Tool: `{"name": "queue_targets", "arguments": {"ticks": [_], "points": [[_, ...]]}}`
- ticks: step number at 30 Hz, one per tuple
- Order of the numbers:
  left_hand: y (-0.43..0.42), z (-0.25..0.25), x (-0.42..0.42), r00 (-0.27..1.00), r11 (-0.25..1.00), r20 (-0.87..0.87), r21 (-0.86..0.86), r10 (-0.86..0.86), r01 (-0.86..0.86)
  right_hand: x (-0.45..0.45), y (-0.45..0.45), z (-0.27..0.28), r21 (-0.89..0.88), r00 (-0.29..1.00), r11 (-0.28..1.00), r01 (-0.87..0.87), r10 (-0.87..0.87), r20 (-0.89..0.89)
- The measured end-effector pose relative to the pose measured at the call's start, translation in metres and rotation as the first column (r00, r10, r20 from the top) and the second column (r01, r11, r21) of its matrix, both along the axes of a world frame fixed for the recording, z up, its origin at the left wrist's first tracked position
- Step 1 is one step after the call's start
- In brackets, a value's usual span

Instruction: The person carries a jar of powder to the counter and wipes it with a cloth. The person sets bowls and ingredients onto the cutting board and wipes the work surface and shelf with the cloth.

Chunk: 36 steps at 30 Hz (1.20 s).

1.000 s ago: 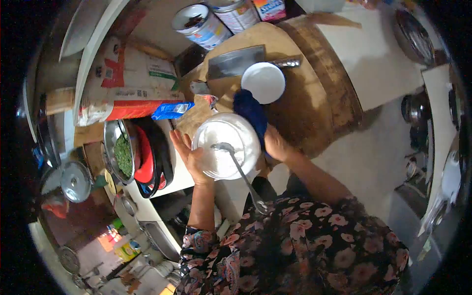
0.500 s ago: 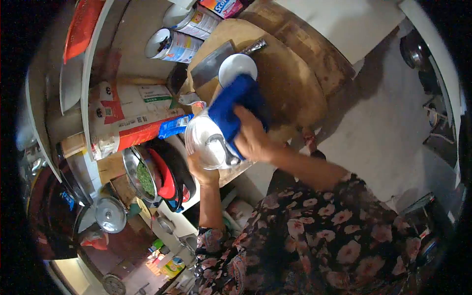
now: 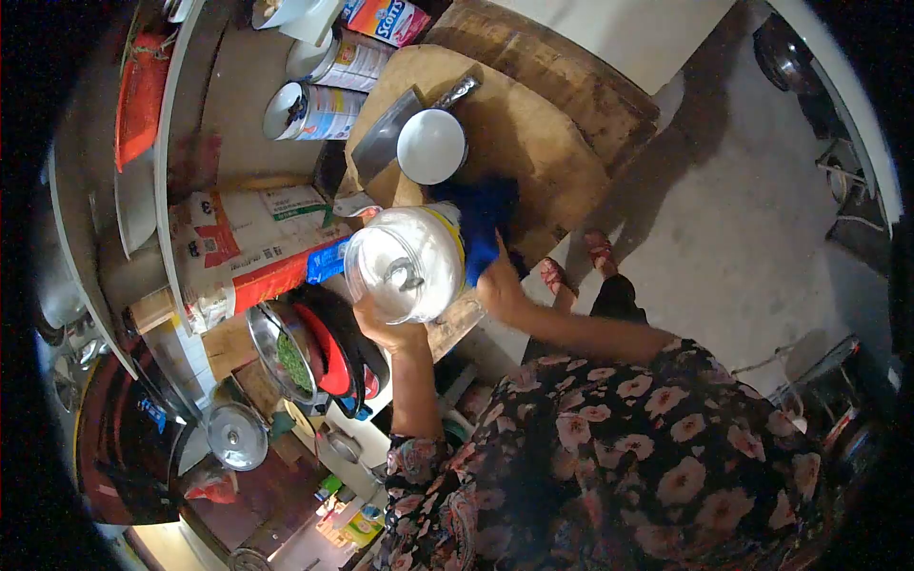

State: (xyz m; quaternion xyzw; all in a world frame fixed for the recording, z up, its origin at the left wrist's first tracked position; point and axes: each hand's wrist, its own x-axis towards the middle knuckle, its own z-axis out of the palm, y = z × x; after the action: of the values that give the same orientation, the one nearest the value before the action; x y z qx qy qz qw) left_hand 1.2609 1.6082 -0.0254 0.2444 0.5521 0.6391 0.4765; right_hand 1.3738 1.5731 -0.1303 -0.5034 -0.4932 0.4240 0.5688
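My left hand (image 3: 388,325) is closed around the near side of a clear jar (image 3: 433,252), which is tilted with its open mouth towards me. White contents show inside it, along with a small grey thing I cannot make out. A dark blue cloth (image 3: 486,211) is gripped in my right hand (image 3: 500,284) beside the far side of the jar; some fingers are hidden by the cloth. Just beyond the jar, a white round bowl or lid (image 3: 431,147) rests on the wooden chopping board (image 3: 543,143), next to a cleaver (image 3: 388,135).
Two cans (image 3: 319,111) and a Scott box (image 3: 386,21) stand behind the board. A printed sack (image 3: 257,228) lies to the left. Below it sits a metal bowl of green leaves (image 3: 293,362) beside a red thing (image 3: 324,347). A pot lid (image 3: 237,436) is lower left.
The blue cloth and my right hand have moved down, off the jar's mouth to its right side. The jar's mouth now shows fully. The camera view has shifted slightly.
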Motion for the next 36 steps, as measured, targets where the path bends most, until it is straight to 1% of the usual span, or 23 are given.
{"name": "queue_targets", "arguments": {"ticks": [2,4,7,9,11,13,14,15,17,18,20,21,22,23,25,26,28,29,31,32,33,35,36], "points": [[-0.001,0.009,0.021,0.995,0.995,-0.026,-0.026,0.098,-0.099,-0.005,-0.017,0.011,-0.061,1.0,0.998,-0.01,0.011,0.014],[-0.007,0.01,0.031,0.992,0.99,-0.047,-0.071,0.12,-0.124,0.007,-0.018,0.034,0.102,0.978,0.974,-0.201,0.205,-0.026],[-0.023,0.017,0.055,0.995,0.989,-0.019,-0.11,0.101,-0.103,0.037,0.022,0.076,-0.003,0.996,0.997,-0.079,0.079,-0.046],[-0.033,0.016,0.065,0.975,0.969,-0.194,-0.196,0.11,-0.148,0.052,0.059,0.085,-0.122,0.998,0.992,0.037,-0.043,-0.053],[-0.037,0.026,0.081,0.946,0.95,-0.303,-0.247,0.114,-0.193,0.019,0.095,-0.01,0.281,0.973,0.946,0.163,-0.201,0.112],[-0.038,0.031,0.077,0.969,0.945,-0.243,-0.307,0.04,-0.116,0.047,0.109,-0.013,0.048,0.981,0.98,-0.194,0.193,0.022],[-0.035,0.035,0.06,0.985,0.932,-0.174,-0.361,-0.021,-0.044,0.046,0.109,-0.004,-0.003,0.975,0.989,-0.151,0.148,-0.166],[-0.031,0.037,0.044,0.988,0.902,-0.14,-0.431,-0.066,0.0,0.043,0.105,-0.009,0.115,0.995,0.992,-0.057,0.065,-0.072],[-0.018,0.042,0.025,0.958,0.897,-0.257,-0.442,-0.128,0.001,0.044,0.096,-0.013,-0.048,0.99,0.989,-0.139,0.138,-0.034],[-0.001,0.035,0.006,0.921,0.931,-0.325,-0.354,-0.214,0.092,0.044,0.094,-0.016,-0.046,0.99,0.99,-0.135,0.134,-0.034],[0.033,0.035,-0.008,0.871,0.946,-0.401,-0.268,-0.284,0.185,0.038,0.083,-0.02,0.174,0.986,0.981,0.084,-0.057,-0.155],[0.05,0.047,0.001,0.896,0.921,-0.273,-0.275,-0.35,0.276,0.04,0.073,-0.017,0.173,0.986,0.981,0.085,-0.058,-0.157],[0.063,0.054,0.005,0.9,0.891,-0.141,-0.265,-0.414,0.368,0.044,0.061,-0.012,-0.015,0.986,0.999,0.039,-0.041,-0.164],[0.071,0.049,-0.001,0.897,0.89,-0.142,-0.258,-0.419,0.375,0.046,0.052,-0.006,-0.199,0.984,0.98,-0.007,-0.028,-0.174],[0.081,0.026,-0.017,0.867,0.844,-0.034,-0.252,-0.497,0.474,0.043,0.036,0.019,-0.277,0.961,0.961,0.016,-0.092,-0.263],[0.081,0.019,-0.023,0.898,0.884,-0.071,-0.23,-0.433,0.408,0.038,0.03,0.029,-0.358,0.925,0.934,0.022,-0.155,-0.348],[0.081,0.02,-0.02,0.884,0.867,-0.045,-0.224,-0.466,0.445,-0.017,0.013,-0.024,0.013,0.979,0.997,0.082,-0.083,0.184],[0.073,0.022,-0.022,0.875,0.854,-0.017,-0.228,-0.484,0.467,-0.012,0.01,-0.008,0.006,0.981,0.997,0.078,-0.078,0.176],[0.063,0.029,-0.006,0.84,0.819,0.045,-0.198,-0.541,0.538,0.027,0.022,0.057,0.186,0.999,0.982,-0.041,0.04,0.009],[0.055,0.034,0.005,0.831,0.819,0.072,-0.142,-0.552,0.556,0.033,0.031,0.073,0.2,0.992,0.98,0.009,-0.034,0.118],[0.047,0.036,0.01,0.825,0.821,0.098,-0.087,-0.557,0.565,0.038,0.042,0.08,0.2,0.993,0.98,0.003,-0.026,0.112],[0.035,0.029,0.011,0.893,0.88,0.01,-0.163,-0.451,0.446,0.05,0.078,0.077,0.266,0.999,0.964,0.009,-0.02,0.037],[0.031,0.026,0.006,0.904,0.89,0.01,-0.166,-0.428,0.424,0.049,0.095,0.071,0.218,0.998,0.974,-0.055,0.053,0.017]]}}
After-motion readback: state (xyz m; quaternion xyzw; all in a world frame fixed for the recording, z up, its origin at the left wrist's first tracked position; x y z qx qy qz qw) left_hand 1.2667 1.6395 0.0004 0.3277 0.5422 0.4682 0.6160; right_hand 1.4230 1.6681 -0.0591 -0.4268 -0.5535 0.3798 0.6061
